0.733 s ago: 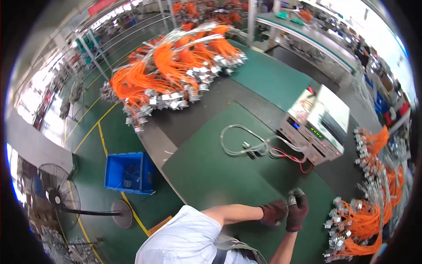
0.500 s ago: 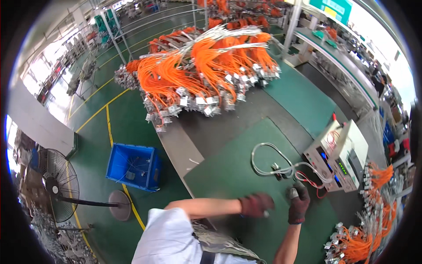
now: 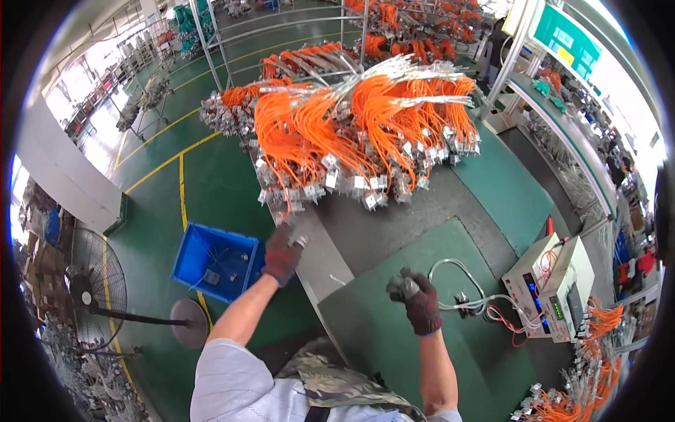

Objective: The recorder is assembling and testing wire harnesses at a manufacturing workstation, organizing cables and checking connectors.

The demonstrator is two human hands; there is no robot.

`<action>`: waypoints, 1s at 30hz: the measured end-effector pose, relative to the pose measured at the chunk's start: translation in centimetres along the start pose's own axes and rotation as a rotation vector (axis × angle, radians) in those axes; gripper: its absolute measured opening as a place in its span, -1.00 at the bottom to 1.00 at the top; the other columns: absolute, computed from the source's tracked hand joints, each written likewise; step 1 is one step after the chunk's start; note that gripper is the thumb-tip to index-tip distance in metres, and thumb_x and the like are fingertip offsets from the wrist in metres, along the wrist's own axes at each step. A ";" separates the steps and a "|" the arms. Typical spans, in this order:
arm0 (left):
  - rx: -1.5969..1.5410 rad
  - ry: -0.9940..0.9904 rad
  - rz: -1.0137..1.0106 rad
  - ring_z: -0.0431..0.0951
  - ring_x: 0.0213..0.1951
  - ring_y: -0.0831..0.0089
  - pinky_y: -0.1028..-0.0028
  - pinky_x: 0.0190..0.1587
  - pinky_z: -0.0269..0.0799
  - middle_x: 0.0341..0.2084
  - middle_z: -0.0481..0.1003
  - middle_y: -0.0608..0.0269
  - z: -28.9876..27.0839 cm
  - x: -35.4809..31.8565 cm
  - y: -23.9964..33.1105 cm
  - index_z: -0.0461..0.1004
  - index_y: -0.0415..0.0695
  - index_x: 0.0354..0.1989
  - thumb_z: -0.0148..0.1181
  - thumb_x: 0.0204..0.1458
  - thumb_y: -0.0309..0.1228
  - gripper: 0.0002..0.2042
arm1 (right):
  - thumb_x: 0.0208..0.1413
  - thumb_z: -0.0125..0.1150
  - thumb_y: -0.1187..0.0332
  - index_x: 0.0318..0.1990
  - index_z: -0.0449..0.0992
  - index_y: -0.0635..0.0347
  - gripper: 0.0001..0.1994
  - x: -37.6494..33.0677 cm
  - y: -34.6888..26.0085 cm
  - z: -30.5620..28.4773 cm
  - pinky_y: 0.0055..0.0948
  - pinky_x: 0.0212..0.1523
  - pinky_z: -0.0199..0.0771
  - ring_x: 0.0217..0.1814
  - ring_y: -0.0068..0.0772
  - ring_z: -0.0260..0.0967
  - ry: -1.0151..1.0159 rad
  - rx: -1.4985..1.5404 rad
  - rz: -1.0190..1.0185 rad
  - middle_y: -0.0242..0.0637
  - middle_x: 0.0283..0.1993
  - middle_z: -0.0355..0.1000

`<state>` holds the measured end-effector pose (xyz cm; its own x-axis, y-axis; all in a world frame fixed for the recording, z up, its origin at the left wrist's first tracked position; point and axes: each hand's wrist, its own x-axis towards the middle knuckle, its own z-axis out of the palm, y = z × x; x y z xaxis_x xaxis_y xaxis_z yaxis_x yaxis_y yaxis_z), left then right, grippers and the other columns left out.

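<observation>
My left hand (image 3: pixel 283 254), in a dark red glove with grey fingertips, is over the table's left edge. It is just below the near end of a big pile of orange cable harnesses (image 3: pixel 358 133) with metallic and white connectors. Motion smears its fingers. My right hand (image 3: pixel 416 301), gloved alike, hovers over the green mat (image 3: pixel 394 260) with its fingers curled together; whatever they may hold is hidden. To its right a looped grey cable (image 3: pixel 450 263) runs to a boxy test instrument (image 3: pixel 545 288) with lit displays. A small dark connector piece (image 3: pixel 461 301) lies by the cable.
On the floor to the left stands a blue bin (image 3: pixel 218 264) with a few small parts inside. Beyond it is a black pedestal fan (image 3: pixel 91 292). More orange harnesses (image 3: pixel 580 380) hang at the lower right. A shelf (image 3: pixel 562 133) runs along the right.
My left hand has swung from over the mat to the left table edge, near the pile. My right hand has moved left, away from the instrument and its cable. The view has shifted.
</observation>
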<state>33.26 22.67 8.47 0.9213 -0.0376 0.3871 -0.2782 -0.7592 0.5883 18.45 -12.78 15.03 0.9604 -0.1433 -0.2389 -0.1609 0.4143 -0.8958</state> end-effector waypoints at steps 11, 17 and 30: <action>-0.610 0.300 -0.297 0.57 -0.01 0.34 0.37 0.08 0.49 0.00 0.63 0.15 -6.1 24.8 -9.8 0.50 -0.09 0.30 0.14 0.37 0.11 -0.44 | 0.39 0.32 0.10 0.36 0.41 0.20 -0.47 12.1 -2.4 5.1 -0.26 -0.03 0.61 0.02 -0.33 0.54 -0.283 0.350 0.014 -0.19 0.09 0.56; -0.778 -0.224 -0.407 0.59 -0.01 0.35 0.30 0.09 0.48 0.05 0.63 0.15 -6.2 42.4 -15.1 0.51 -0.18 0.30 -0.15 0.42 0.27 -0.28 | 0.39 0.29 0.02 0.29 0.47 0.24 -0.47 24.3 -8.3 19.2 -0.33 0.00 0.60 0.02 -0.46 0.53 -0.063 -0.017 -0.134 -0.29 0.04 0.57; -1.359 -0.964 -0.502 0.65 -0.04 0.35 0.32 0.08 0.59 0.05 0.62 0.13 -1.8 45.7 -4.5 0.48 -0.23 0.32 0.22 0.31 -0.17 -0.50 | 0.22 0.36 0.48 0.16 0.54 0.30 -0.64 40.5 -8.7 29.0 -0.42 -0.01 0.55 -0.04 -0.51 0.52 -0.057 0.107 -0.400 -0.32 -0.04 0.60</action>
<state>76.09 25.59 24.77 0.6598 -0.7142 -0.2336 0.5164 0.2051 0.8314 65.33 3.92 24.00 0.9540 -0.2631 0.1440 0.2491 0.4274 -0.8691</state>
